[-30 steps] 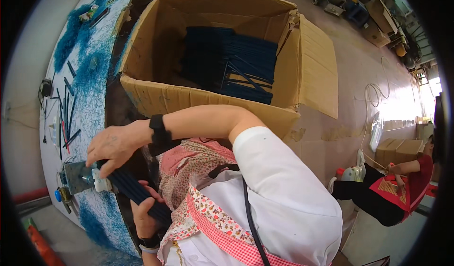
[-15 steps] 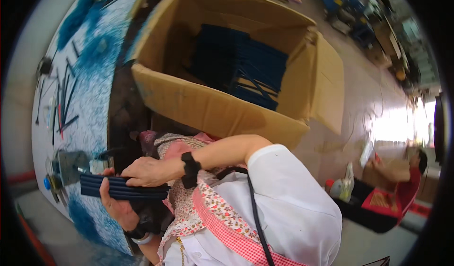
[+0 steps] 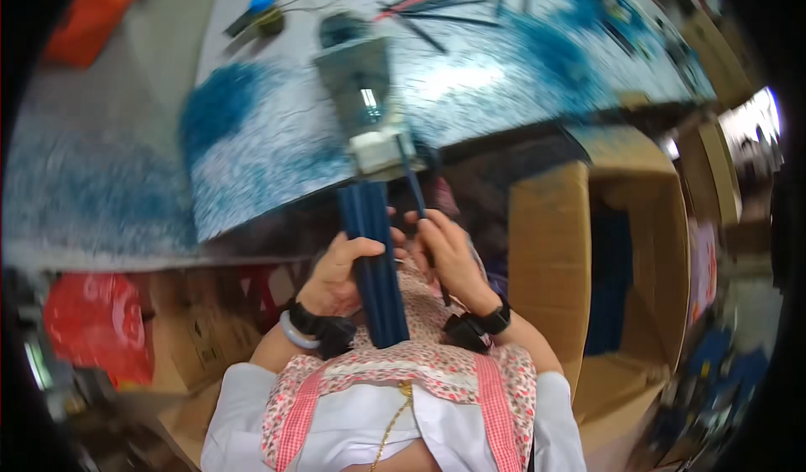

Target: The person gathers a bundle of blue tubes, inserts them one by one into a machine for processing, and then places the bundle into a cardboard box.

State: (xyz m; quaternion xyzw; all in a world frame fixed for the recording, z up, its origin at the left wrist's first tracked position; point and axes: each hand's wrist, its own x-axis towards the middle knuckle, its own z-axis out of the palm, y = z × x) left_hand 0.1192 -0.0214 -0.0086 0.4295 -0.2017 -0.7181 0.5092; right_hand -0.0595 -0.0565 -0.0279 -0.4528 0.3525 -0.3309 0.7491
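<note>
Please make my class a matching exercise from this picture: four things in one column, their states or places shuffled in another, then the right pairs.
Column one
1. left hand
2. right hand
3. plastic bag
4. cardboard box

Column two
A. holds a single thin dark strip
B. open, to the right of both hands, dark blue pieces inside
C. grips a bundle of dark blue strips
D. red, to the left of both hands

Right pairs: 1-C, 2-A, 3-D, 4-B

Navy strips point(image 3: 380, 292); floral apron point(image 3: 424, 308), pink-checked straps point(image 3: 495, 396); red bag point(image 3: 96, 325); brown carton point(image 3: 547, 262).
</note>
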